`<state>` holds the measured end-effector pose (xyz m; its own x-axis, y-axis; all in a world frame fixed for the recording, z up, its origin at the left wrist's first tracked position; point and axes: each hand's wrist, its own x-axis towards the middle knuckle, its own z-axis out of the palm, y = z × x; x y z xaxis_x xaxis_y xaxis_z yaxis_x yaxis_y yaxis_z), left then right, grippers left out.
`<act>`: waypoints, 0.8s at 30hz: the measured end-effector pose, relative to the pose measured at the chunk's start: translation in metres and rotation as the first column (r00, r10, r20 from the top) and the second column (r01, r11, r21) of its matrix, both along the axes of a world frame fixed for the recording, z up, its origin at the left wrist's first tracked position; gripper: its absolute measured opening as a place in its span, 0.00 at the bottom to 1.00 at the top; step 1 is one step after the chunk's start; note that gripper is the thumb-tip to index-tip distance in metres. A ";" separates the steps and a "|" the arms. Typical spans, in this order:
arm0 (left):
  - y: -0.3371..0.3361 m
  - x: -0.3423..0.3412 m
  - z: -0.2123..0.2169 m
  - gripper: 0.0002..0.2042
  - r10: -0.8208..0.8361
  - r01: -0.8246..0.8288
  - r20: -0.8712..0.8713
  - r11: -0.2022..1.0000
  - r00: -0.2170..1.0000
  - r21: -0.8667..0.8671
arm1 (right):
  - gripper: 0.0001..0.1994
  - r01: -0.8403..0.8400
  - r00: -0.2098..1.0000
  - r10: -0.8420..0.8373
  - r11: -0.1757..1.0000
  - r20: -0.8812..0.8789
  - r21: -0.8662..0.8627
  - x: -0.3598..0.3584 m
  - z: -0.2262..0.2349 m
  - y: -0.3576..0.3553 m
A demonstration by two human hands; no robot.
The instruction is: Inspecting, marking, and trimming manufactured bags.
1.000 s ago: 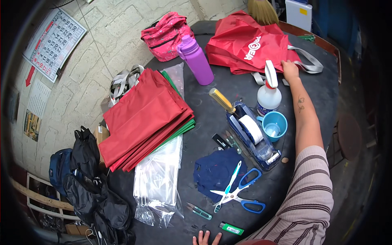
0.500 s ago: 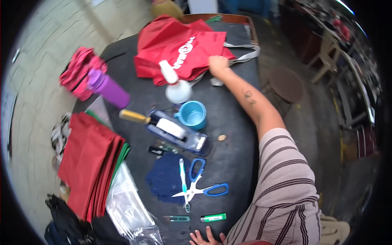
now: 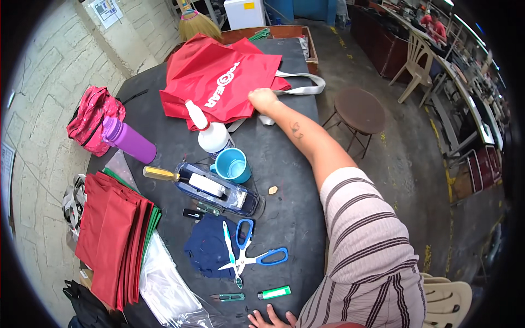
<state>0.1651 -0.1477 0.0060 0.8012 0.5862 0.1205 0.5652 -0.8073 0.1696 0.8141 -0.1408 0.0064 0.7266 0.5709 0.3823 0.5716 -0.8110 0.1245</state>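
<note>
My right hand (image 3: 263,100) reaches far over the dark table, its fingers closed on the lower right edge of a red tote bag (image 3: 188,71). The bag lies flat with white print and a grey strap (image 3: 306,86) out to the right. At the bottom edge my left hand (image 3: 272,319) rests on the tabletop, fingers spread and only partly in view. Just above it are a green lighter (image 3: 274,292) and small thread snippers (image 3: 228,297). Blue-handled scissors (image 3: 263,257) and a toothbrush (image 3: 229,249) lie farther up, partly over a dark blue cloth (image 3: 202,249).
Mid-table are a tape dispenser (image 3: 249,203), a yellow-handled tool (image 3: 159,173), a blue mug (image 3: 232,165) and a white spray bottle (image 3: 214,138). Along the left are a purple bottle (image 3: 134,143), a pink bag (image 3: 90,123), folded red fabric (image 3: 109,235) and clear plastic (image 3: 167,273). A stool (image 3: 359,111) stands right.
The view has shifted, so the table's things sit farther left and mostly lower. My right hand still holds the bag's edge, and my left hand stays on the table.
</note>
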 end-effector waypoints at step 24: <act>-0.007 -0.001 0.005 0.28 -0.022 0.019 0.124 1.000 0.992 0.025 | 0.07 0.225 0.915 0.363 -0.819 0.173 0.528 0.049 0.329 -0.106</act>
